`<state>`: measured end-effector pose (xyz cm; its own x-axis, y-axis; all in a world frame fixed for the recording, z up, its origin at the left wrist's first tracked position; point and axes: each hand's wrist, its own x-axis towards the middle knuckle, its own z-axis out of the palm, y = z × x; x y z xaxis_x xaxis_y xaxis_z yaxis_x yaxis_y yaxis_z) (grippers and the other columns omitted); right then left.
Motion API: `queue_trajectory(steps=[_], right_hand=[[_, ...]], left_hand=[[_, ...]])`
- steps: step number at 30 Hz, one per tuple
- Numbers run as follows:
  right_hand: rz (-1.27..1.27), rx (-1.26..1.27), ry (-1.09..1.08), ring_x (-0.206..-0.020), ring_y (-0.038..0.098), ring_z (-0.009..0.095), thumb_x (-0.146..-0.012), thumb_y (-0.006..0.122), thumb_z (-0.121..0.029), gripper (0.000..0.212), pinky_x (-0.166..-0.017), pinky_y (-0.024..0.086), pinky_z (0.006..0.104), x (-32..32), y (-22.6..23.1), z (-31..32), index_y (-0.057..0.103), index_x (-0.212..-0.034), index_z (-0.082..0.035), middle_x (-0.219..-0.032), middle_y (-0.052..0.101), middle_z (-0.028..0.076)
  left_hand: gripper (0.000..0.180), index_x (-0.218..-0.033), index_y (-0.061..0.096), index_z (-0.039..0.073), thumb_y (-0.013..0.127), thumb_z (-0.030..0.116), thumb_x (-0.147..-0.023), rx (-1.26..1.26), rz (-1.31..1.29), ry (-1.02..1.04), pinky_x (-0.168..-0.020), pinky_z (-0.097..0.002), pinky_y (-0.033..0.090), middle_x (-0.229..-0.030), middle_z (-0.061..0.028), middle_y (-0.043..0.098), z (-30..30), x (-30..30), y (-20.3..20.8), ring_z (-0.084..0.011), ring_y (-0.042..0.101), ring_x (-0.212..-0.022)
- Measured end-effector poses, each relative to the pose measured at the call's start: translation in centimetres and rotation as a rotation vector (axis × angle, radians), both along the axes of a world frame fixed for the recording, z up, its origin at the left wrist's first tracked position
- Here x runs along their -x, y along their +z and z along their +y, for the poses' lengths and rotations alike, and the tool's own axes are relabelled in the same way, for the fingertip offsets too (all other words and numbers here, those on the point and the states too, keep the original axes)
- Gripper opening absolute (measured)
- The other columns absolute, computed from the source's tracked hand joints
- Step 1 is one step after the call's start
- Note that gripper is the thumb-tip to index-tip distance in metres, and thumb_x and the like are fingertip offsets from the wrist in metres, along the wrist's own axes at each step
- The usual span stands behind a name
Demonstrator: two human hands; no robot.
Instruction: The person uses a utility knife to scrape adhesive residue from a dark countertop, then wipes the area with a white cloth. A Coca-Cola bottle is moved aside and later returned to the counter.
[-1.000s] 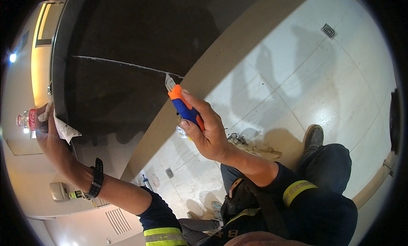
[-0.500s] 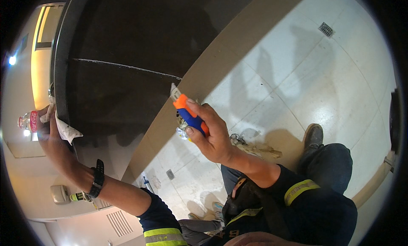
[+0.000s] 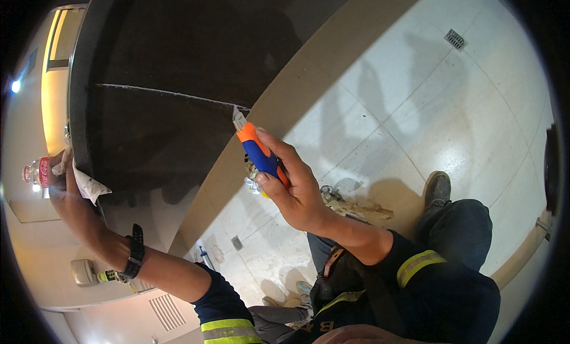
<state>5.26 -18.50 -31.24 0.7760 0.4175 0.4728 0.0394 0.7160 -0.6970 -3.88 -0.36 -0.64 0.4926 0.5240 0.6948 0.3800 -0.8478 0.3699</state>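
In mid-frame, the right hand [image 3: 298, 192] clasps a knife [image 3: 259, 154], seemingly scraping the white line [image 3: 172, 94]; the next stroke needs steadiness, while the left hand [image 3: 72, 195] pinches a tissue [image 3: 89, 185].

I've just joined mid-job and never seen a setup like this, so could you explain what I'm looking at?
There is no machine: these are a person's bare hands, seen from a head-worn fisheye camera looking down, so straight edges bend. The right hand holds an orange-and-blue utility knife, its blade tip at or very near a thin whitish line on a dark panel. The left hand is at the panel's edge with a white wipe; how firmly it grips is unclear. A clear bottle with a red label shows beside it. Pale floor tiles lie to the right.
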Motion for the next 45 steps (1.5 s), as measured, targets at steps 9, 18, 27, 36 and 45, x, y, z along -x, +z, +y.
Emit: queue_trajectory(steps=[9,18,27,36,45], right_hand=[[0.233,0.143,0.134,-0.104,0.058,0.014,-0.106,0.055,-0.009,0.058,-0.092,0.049,0.0297,1.3,-1.4,-1.3,0.034,-0.160,-0.003,-0.131,0.056,0.011],[-0.431,0.281,-0.154,-0.085,0.061,0.022,-0.093,0.073,-0.011,0.060,-0.078,0.051,0.0338,-4.8,4.1,-4.5,0.054,-0.150,-0.009,-0.109,0.067,0.014],[-0.861,0.367,-0.256,-0.079,0.064,0.014,-0.102,0.062,-0.014,0.046,-0.073,0.052,0.0289,-12.6,15.2,-5.3,0.058,-0.148,-0.008,-0.112,0.073,0.014],[-0.879,0.517,-0.314,-0.075,0.061,0.010,-0.106,0.058,-0.017,0.045,-0.067,0.048,0.0241,-11.5,17.3,-6.2,0.058,-0.150,-0.010,-0.103,0.073,0.013],[-0.842,0.659,-0.327,-0.074,0.062,0.010,-0.104,0.058,-0.016,0.045,-0.068,0.047,0.0243,-10.6,17.8,-7.3,0.059,-0.149,-0.010,-0.101,0.074,0.013]], left_hand=[[0.031,-0.126,0.069,-0.005,0.065,0.015,-0.103,0.023,0.066,-0.010,-0.095,-0.0313,0.048,-0.115,-0.0087,0.067,1.5,1.0,0.7,-0.0171,0.062,-0.104],[0.017,-0.110,0.067,-0.002,0.069,0.013,-0.101,0.046,0.044,-0.150,-0.079,-0.0228,0.045,-0.097,-0.0043,0.069,0.0,0.3,-0.3,-0.0081,0.060,-0.088],[0.018,-0.098,0.066,0.001,0.067,0.019,-0.099,-0.080,0.056,-0.098,-0.073,-0.0237,0.043,-0.087,-0.0001,0.064,-0.3,-0.8,-1.2,-0.0055,0.053,-0.079],[0.020,-0.105,0.069,0.000,0.066,0.019,-0.100,-0.056,0.042,-0.177,-0.073,-0.0245,0.047,-0.089,-0.0036,0.071,1.0,-0.7,-1.7,-0.0058,0.063,-0.078],[0.029,-0.119,0.067,0.005,0.067,0.029,-0.103,-0.124,-0.042,-0.207,-0.068,-0.0224,0.049,-0.092,-0.0055,0.071,2.2,-0.7,-2.9,-0.0079,0.067,-0.075]])
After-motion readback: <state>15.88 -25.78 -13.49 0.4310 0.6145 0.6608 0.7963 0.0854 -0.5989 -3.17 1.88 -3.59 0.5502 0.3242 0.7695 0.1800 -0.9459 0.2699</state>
